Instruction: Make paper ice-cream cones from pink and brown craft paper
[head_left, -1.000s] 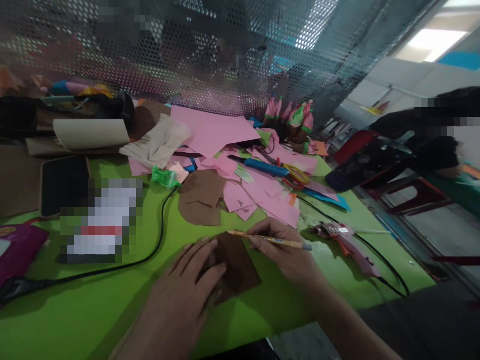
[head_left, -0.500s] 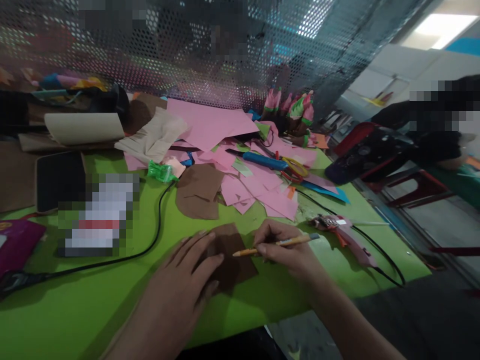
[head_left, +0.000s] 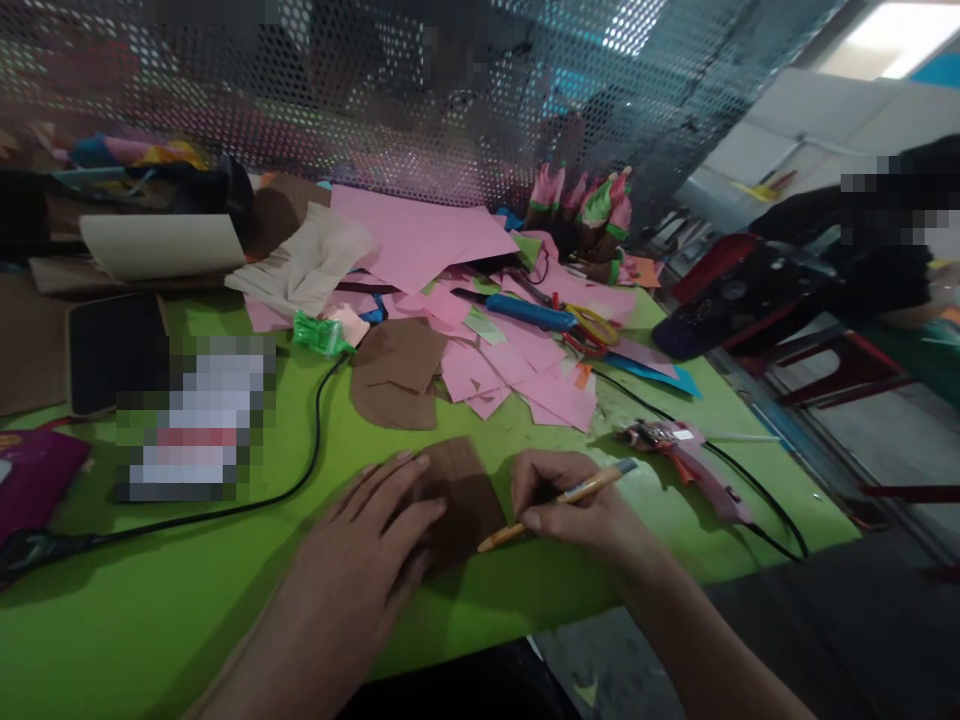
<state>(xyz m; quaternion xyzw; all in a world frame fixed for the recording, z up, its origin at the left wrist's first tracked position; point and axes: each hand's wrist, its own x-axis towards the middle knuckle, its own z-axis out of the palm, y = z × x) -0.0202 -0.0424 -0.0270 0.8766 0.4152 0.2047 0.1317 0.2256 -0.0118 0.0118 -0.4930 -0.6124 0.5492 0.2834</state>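
The left hand (head_left: 375, 540) lies flat, fingers spread, pressing on a brown paper piece (head_left: 465, 495) on the green table (head_left: 225, 610); it grips nothing, and it hides the paper's left part. The right hand (head_left: 574, 505) is closed round an orange pencil (head_left: 559, 505), pinched between thumb and fingers; the pencil slants down to the left, its tip at the paper's lower right edge, though whether the tip touches paper or table is hard to make out in the blur. Both forearms run out of the bottom of the view.

Just beyond the paper lie more brown cut pieces (head_left: 397, 375), and beside them a heap of pink paper scraps (head_left: 517, 375); a blue-handled tool (head_left: 532, 315) and what seem to be scissors (head_left: 592, 335) sit half buried in it. A pink glue gun (head_left: 686, 460) lies near the right hand, apart from it; its cord trails off toward the table's edge. A black cable (head_left: 315, 440) curves across the table to the left; a patch there is pixelled out.
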